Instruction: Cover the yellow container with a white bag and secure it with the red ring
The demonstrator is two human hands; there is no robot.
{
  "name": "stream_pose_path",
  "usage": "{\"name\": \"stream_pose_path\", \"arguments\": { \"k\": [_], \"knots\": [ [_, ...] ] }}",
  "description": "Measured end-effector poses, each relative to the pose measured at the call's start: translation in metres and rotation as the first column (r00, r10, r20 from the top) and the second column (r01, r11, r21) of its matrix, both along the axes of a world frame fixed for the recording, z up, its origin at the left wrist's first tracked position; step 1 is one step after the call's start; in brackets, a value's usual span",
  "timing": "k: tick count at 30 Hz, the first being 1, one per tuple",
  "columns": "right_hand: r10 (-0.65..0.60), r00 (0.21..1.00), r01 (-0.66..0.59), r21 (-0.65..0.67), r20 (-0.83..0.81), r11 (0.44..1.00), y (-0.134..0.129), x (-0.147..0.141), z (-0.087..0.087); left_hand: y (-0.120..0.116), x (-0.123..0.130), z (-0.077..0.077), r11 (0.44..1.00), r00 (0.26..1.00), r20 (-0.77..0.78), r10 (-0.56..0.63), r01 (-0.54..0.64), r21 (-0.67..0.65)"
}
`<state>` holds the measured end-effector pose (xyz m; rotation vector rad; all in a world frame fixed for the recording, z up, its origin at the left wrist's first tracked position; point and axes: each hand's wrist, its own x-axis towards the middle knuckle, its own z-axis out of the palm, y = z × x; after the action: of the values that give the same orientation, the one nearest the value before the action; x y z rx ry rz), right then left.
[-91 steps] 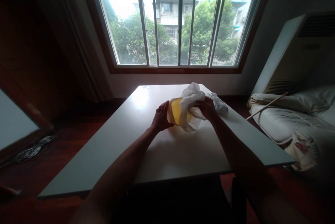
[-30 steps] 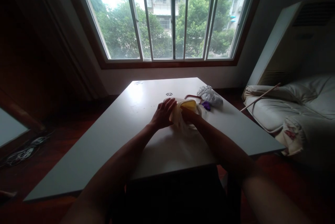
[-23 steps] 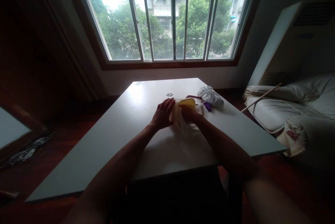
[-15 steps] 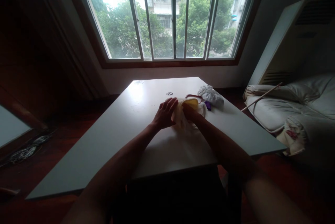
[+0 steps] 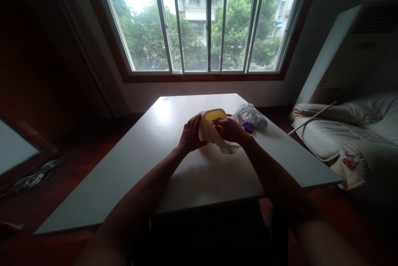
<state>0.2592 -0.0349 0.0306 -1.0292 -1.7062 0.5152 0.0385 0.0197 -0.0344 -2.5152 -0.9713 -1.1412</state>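
A yellow container (image 5: pixel 215 114) with a pale rim is tilted above the white table (image 5: pixel 130 162), its opening facing up and toward me. My left hand (image 5: pixel 192 134) grips its left side. A whitish cloth (image 5: pixel 226 147) hangs over the near side of the container and down to the right. My right hand (image 5: pixel 230 130) is at the container's right rim, its fingers closed on the cloth. Just beyond the right wrist lie a purple item (image 5: pixel 247 127) and a crumpled whitish-grey bag or cloth (image 5: pixel 253 116).
Behind the table is a wide window (image 5: pixel 199 77). A pale padded sofa (image 5: pixel 323 127) with a thin stick (image 5: pixel 314 116) on it stands at the right, beside a tall white appliance (image 5: pixel 332 50). Cables (image 5: pixel 32 179) lie on the floor at the left.
My right hand has come out of the container's opening to its right rim. The container has shifted slightly left and up, and the cloth now trails to the right.
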Motion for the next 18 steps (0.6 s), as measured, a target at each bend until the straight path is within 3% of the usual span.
{"name": "stream_pose_path", "arguments": {
  "k": [2,3,6,9,12,18],
  "knots": [
    [-0.057,0.956,0.001,0.191,0.289,0.982,-0.002,0.013,0.007,0.004,-0.003,-0.003,0.999,0.997,0.068,0.034,-0.031,-0.041],
    [-0.102,0.929,0.0,0.276,0.356,0.961,-0.002,0.02,0.01,0.005,-0.005,-0.004,0.997,0.994,0.103,0.047,-0.04,-0.066],
    [-0.202,0.901,0.02,0.429,0.384,0.903,0.002,0.036,0.01,0.009,-0.008,-0.007,0.987,0.973,0.219,0.071,-0.037,-0.156],
    [-0.188,0.935,0.045,0.427,0.299,0.903,0.009,0.044,0.004,0.011,-0.012,-0.009,0.964,0.939,0.338,0.067,0.027,-0.264],
    [-0.143,0.959,0.038,0.388,0.245,0.921,0.018,0.047,-0.005,0.013,-0.014,-0.01,0.922,0.908,0.419,-0.005,0.166,-0.349],
    [-0.198,0.973,0.147,0.338,0.119,0.93,0.032,0.044,-0.017,0.015,-0.016,-0.015,0.757,0.867,0.489,-0.098,0.384,-0.528]
  ]
}}
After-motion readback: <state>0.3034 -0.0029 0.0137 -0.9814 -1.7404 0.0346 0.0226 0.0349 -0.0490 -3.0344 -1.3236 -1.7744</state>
